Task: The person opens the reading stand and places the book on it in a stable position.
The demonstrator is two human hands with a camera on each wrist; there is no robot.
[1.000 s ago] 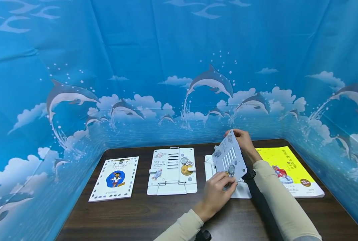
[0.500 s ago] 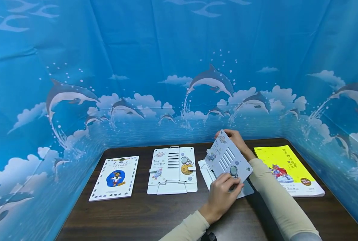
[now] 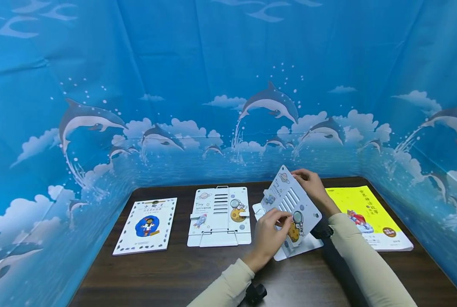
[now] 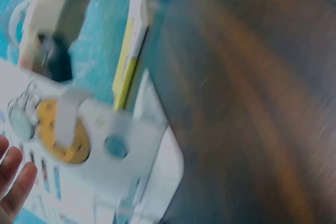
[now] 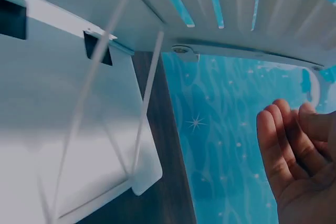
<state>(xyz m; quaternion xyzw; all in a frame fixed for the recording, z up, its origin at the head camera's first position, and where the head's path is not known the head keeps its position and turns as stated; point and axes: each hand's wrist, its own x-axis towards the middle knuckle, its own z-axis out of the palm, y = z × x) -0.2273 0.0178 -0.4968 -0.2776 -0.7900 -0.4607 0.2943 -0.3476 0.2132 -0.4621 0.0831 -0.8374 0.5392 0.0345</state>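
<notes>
A white book stand [image 3: 288,197] printed with an astronaut, a moon and a rocket stands at the right middle of the table, its slotted back panel raised at a slant over its flat base. My left hand [image 3: 270,234] is in front of the panel, fingers near the astronaut; in the left wrist view its loose fingertips [image 4: 25,179] hold nothing. Behind the panel's upper right edge is my right hand [image 3: 312,186]. The right wrist view shows that hand [image 5: 302,156] with bent, relaxed fingers, apart from the panel. Thin wire supports [image 5: 149,87] run from the panel's back to the base.
A matching book stand [image 3: 219,224] lies folded flat to the left. Farther left is a white picture book [image 3: 161,224]; a thick yellow book [image 3: 370,204] lies to the right, beyond my right forearm. A blue dolphin-print cloth [image 3: 228,85] surrounds the dark wooden table [image 3: 167,281].
The stand has turned at an angle and its panel leans back more. My left hand has come off the panel's lower corner, uncovering the moon. My right hand has let go of the top edge.
</notes>
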